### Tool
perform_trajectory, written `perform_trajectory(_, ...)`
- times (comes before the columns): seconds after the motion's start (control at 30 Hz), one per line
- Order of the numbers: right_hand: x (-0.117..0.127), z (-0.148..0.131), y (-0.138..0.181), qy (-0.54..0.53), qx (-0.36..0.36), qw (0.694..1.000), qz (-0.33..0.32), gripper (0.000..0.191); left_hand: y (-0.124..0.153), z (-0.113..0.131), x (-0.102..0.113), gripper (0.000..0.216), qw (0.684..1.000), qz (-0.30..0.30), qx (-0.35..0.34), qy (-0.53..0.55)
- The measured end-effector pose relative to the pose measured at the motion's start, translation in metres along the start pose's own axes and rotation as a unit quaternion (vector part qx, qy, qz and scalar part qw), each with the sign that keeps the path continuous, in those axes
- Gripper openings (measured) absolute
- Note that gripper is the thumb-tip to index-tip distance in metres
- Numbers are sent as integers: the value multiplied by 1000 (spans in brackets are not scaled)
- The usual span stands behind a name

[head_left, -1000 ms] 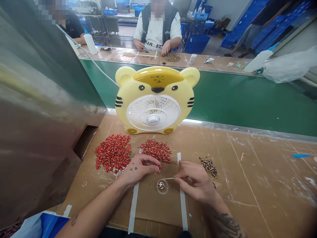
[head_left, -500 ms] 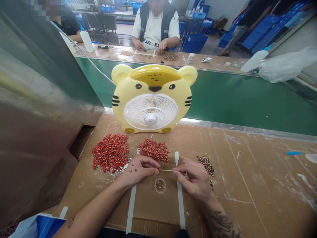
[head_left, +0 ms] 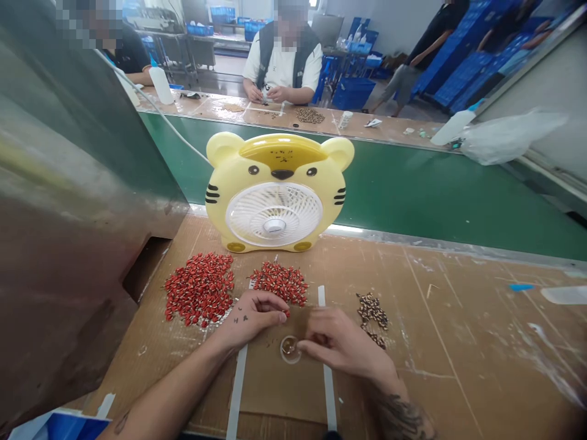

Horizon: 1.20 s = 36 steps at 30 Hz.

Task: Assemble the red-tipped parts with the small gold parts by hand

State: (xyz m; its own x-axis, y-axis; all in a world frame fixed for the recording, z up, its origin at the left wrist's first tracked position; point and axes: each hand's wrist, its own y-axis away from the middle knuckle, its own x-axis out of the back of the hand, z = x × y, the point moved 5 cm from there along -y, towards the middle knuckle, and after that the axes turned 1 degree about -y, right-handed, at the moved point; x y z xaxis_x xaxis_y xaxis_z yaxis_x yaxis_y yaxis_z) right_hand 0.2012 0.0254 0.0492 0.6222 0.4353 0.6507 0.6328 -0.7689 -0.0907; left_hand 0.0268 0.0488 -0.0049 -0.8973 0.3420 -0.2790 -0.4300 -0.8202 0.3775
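Observation:
My left hand is closed, pinching a small red bead-like piece between thumb and fingertips. To its right, my right hand is closed with its thumb at a small round clear cup. A thin pale stick is in its pinch, mostly hidden by the fingers, with its tip at the cup. The cup stands on a brown cardboard sheet edged with white tape. Just beyond my left hand lie a larger heap of red pieces and a smaller red heap.
Dark-and-gold small pieces lie right of my right hand. A yellow animal-faced fan stands at the back, before a green partition. A metal cabinet borders the left side. Across the partition, a co-worker handles small parts.
My right hand has moved down and left from the red piece to the clear cup, taking the stick along. My left hand still pinches the red piece. The camera view has shifted slightly.

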Motion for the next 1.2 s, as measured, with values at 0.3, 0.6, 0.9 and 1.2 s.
perform_trajectory(0.3,82,56,55,214,-249,933,150,10,-4,-8,3,15,1000,-2,4,12)
perform_trajectory(0.6,70,84,47,231,-286,918,150,18,-2,-3,2,18,1000,-3,-10,4)
perform_trajectory(0.9,51,60,32,7,-209,946,247,8,-2,1,-2,16,999,-22,-35,36)
perform_trajectory(1.2,-5,9,-15,-165,35,966,196,9,-4,0,-5,19,997,-38,-30,59)
